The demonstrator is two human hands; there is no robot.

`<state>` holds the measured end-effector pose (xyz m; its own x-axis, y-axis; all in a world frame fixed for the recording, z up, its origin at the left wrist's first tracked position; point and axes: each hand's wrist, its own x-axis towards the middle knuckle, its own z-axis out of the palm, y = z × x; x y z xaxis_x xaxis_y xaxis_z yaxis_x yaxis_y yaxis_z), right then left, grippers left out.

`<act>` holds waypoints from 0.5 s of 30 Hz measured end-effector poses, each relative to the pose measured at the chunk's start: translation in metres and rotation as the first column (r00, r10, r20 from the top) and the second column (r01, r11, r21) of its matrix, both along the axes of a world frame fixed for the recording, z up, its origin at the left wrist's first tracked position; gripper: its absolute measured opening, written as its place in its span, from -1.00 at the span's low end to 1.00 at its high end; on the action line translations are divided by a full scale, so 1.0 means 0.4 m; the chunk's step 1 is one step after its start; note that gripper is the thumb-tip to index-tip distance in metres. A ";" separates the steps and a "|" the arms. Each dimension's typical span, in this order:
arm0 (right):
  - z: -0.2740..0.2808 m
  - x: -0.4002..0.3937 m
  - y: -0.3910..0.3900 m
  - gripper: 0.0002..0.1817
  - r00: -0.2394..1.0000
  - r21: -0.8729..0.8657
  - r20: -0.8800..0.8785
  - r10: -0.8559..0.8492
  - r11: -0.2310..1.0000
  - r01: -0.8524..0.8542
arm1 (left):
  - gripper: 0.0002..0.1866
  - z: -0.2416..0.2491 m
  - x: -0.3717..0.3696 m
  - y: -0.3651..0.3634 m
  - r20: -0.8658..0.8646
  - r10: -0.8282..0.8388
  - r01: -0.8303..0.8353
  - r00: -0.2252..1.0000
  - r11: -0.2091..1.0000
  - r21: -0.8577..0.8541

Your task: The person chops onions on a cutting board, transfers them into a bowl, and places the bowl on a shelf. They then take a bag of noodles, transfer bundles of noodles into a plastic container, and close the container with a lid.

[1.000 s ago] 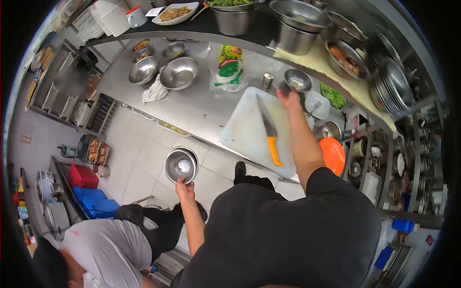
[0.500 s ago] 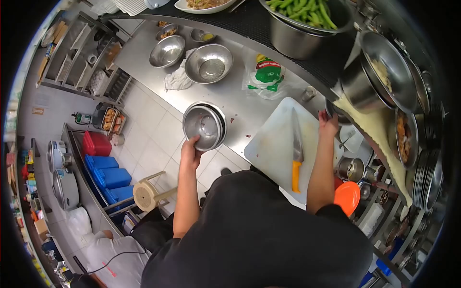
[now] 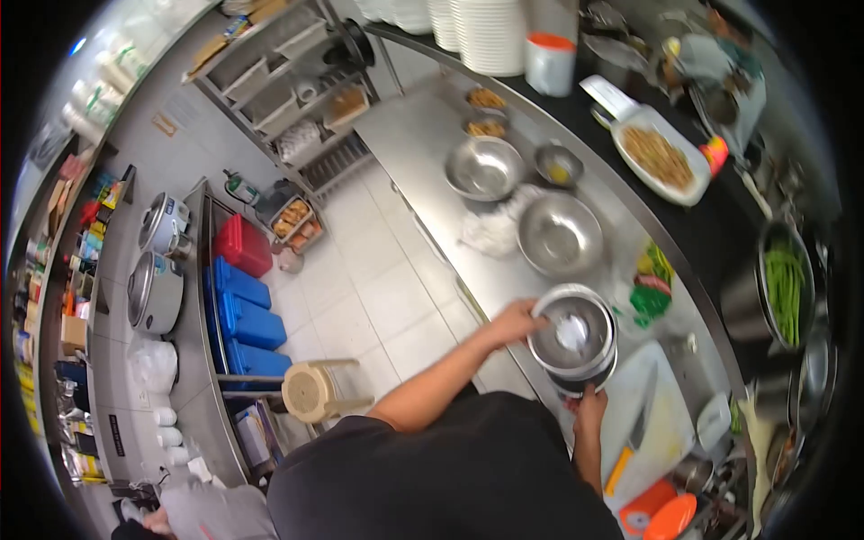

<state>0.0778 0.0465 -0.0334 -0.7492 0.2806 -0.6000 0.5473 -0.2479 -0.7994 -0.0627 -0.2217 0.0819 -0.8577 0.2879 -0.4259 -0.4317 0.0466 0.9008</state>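
Note:
A stack of steel bowls (image 3: 572, 335) is held over the steel counter's near edge. My left hand (image 3: 516, 324) is closed on its left rim, with the thumb over the edge. Beneath the stack shows the rim of another metal bowl (image 3: 587, 383). My right hand (image 3: 589, 407) grips that lower rim from the near side, its fingers partly hidden. Just right of it lies the white cutting board (image 3: 677, 387), bearing a knife (image 3: 621, 470) with an orange handle.
Two larger steel bowls (image 3: 560, 236) (image 3: 484, 168) and a white cloth (image 3: 490, 229) sit further along the counter. A plastic bag (image 3: 650, 301) lies beyond the stack. On the raised shelf stands a dish of food (image 3: 661, 157). Another person (image 3: 216, 513) is at lower left.
My right hand has brought its metal bowl left, under the stack in my left hand. The view has turned, showing more of the counter's far end.

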 end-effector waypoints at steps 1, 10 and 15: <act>-0.001 -0.028 -0.043 -0.62 1.000 0.006 0.016 -0.002 1.000 0.001 | -0.65 -0.034 -0.024 -0.017 -0.059 -0.056 0.056 0.997 0.998 0.002; 0.013 -0.066 -0.138 -0.65 0.999 -0.098 -0.049 -0.019 0.995 0.014 | -0.59 -0.194 -0.176 -0.078 -0.167 -0.323 0.298 0.931 0.941 -0.161; 0.144 -0.050 -0.152 -0.73 0.978 0.172 0.033 -0.208 0.965 0.200 | -0.38 -0.275 -0.171 -0.074 -0.257 -0.416 0.390 0.873 0.909 -0.147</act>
<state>0.0580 -0.0142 0.0244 -0.6357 0.5233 -0.5675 0.5397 -0.2243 -0.8114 -0.1309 -0.2511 -0.0282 -0.7615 0.6064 -0.2287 -0.0932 0.2468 0.9646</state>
